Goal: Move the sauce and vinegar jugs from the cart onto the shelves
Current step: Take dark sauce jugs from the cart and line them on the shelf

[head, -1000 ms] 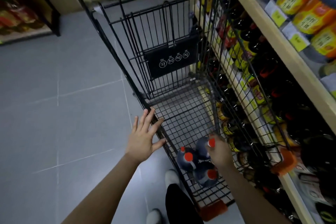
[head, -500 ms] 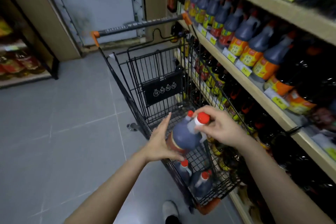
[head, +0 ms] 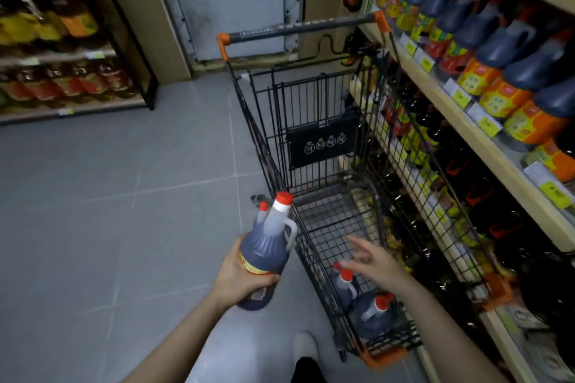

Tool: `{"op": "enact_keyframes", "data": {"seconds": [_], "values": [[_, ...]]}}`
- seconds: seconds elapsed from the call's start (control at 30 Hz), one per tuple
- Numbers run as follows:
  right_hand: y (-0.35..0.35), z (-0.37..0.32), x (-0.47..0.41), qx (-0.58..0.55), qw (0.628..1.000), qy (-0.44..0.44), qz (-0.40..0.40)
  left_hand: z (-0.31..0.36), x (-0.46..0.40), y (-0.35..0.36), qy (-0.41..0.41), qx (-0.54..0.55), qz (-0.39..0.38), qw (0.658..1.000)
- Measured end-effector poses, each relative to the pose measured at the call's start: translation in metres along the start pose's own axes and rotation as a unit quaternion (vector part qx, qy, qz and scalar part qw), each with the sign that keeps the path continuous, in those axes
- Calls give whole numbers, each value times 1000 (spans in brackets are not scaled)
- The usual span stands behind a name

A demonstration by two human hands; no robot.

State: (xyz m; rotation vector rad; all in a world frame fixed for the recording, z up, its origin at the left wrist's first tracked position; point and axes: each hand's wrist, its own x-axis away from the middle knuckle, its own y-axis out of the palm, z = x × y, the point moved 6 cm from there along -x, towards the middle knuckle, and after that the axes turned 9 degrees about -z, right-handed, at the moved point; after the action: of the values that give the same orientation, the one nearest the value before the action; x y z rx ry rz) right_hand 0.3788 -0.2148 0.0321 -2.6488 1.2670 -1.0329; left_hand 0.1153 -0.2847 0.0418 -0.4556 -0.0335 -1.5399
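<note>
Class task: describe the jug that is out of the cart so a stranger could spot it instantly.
Find the black wire cart beside the shelves. Just outside its left wall, the left hand grips a dark jug. Unlike the two jugs lying inside, it is held over the floor.

No legible text anywhere

The black placard (head: 323,141) on the cart (head: 367,121) is showing four round pictograms; jug labels and shelf price tags (head: 488,126) are blurring out.
</note>
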Motion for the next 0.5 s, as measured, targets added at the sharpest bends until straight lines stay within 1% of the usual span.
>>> {"op": "enact_keyframes", "data": {"seconds": [0.07,0.13,0.23,0.3,0.43,0.5], "values": [[17,47,-21,-5,997,72,-4,-16,3,-3,-24,-7,14,1000],[31,75,-41,38,994,104,18,-34,3,-3,-39,-13,17,999],[40,87,-62,146,979,119,72,-62,0,-5,-72,-26,30,997],[42,94,-72,158,976,114,98,-78,-2,-6,-92,-35,34,995],[40,109,-77,196,971,114,79,-89,-2,-4,-108,-44,32,993],[30,104,-71,166,976,99,103,-84,-4,-4,-107,-41,27,993]]}}
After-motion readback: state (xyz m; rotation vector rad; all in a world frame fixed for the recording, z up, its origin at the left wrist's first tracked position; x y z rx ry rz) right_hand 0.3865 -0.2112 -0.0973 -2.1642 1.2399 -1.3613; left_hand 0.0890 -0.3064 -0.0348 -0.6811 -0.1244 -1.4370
